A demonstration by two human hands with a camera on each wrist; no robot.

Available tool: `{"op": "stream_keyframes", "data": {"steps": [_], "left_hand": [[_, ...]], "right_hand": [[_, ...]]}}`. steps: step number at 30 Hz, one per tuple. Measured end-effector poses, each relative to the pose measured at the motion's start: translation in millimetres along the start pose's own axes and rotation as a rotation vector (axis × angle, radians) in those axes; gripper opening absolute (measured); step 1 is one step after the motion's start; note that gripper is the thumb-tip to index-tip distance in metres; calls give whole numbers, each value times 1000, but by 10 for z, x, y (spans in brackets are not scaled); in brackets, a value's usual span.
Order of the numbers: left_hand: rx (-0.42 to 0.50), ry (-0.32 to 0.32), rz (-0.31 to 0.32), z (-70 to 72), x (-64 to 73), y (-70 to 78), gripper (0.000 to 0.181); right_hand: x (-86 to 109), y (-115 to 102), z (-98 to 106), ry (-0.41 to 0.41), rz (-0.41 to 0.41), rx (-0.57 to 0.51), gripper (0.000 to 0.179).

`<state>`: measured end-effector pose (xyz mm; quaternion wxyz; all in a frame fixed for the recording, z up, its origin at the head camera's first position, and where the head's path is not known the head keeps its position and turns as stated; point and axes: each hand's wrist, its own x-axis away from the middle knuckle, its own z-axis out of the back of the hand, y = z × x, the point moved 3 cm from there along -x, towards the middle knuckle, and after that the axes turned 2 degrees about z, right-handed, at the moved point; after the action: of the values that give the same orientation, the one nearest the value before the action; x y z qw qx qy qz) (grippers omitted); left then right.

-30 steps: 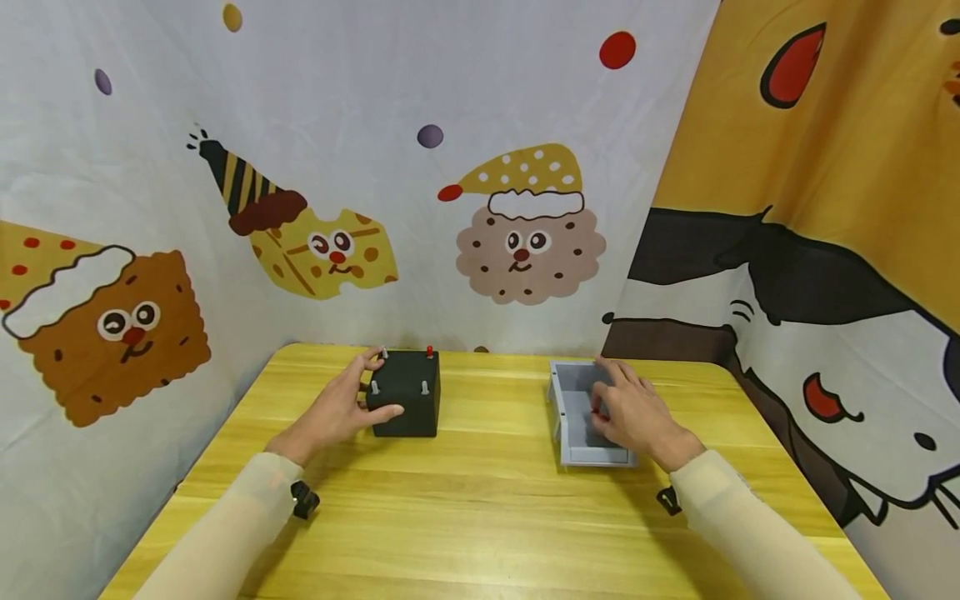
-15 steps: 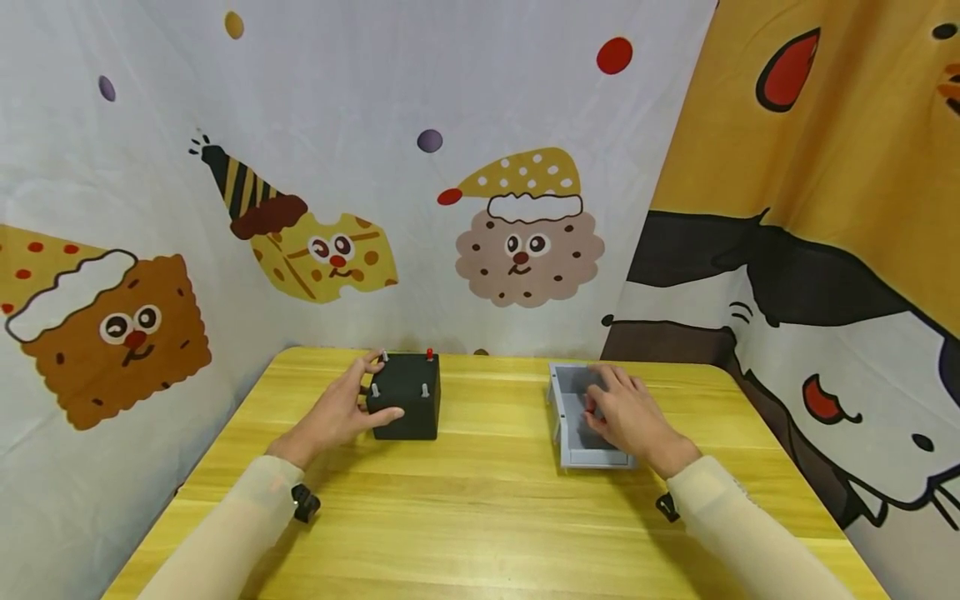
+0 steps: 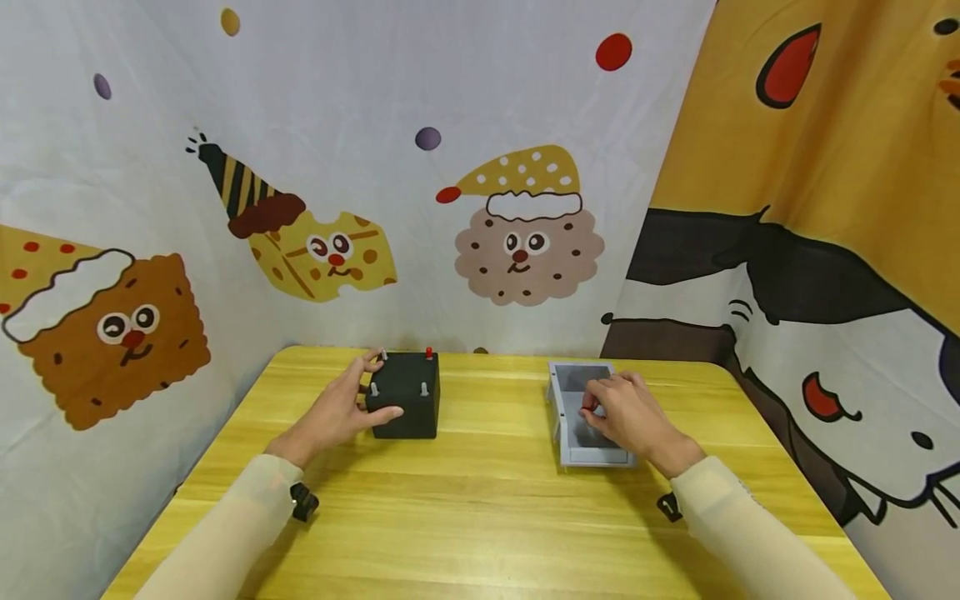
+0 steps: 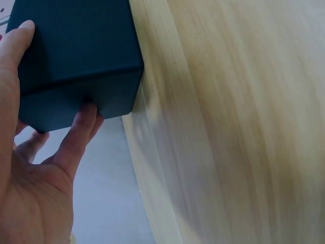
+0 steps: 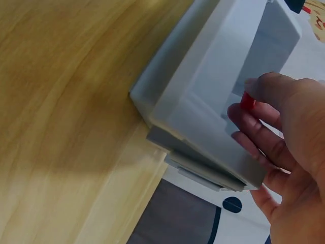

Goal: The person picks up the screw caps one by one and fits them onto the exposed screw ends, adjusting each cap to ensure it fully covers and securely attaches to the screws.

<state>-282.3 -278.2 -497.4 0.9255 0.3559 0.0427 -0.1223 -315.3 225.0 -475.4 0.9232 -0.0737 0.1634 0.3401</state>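
Note:
A black box (image 3: 411,375) stands at the left of the table, with upright metal bolts (image 3: 424,389) at its top corners. A red cap (image 3: 429,352) sits on the far right bolt. My left hand (image 3: 337,410) grips the box from the left, thumb on its near side and the other fingers on its left and far parts. Over the grey bin (image 3: 596,457) on the right, my right hand (image 3: 633,417) pinches a small red cap (image 5: 247,101) between thumb and fingertips. That hand covers part of the bin's inside.
Both things stand on a yellow wood-grain table (image 3: 480,508). Behind the table hangs a printed cloth (image 3: 420,250) with cartoon figures. The bin has high walls and small legs.
My right hand has risen a little out of the bin and shifted slightly left, the small red cap pinched in its fingers. My left hand and the black box have stayed put.

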Motion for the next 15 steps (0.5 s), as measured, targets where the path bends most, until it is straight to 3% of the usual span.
{"op": "stream_keyframes", "data": {"steps": [5, 15], "left_hand": [[5, 0, -8, 0, -8, 5, 105], [-1, 2, 5, -8, 5, -13, 110]], "right_hand": [[-27, -25, 32, -2, -27, -62, 18], [-70, -135, 87, 111, -13, -119, 7]]}}
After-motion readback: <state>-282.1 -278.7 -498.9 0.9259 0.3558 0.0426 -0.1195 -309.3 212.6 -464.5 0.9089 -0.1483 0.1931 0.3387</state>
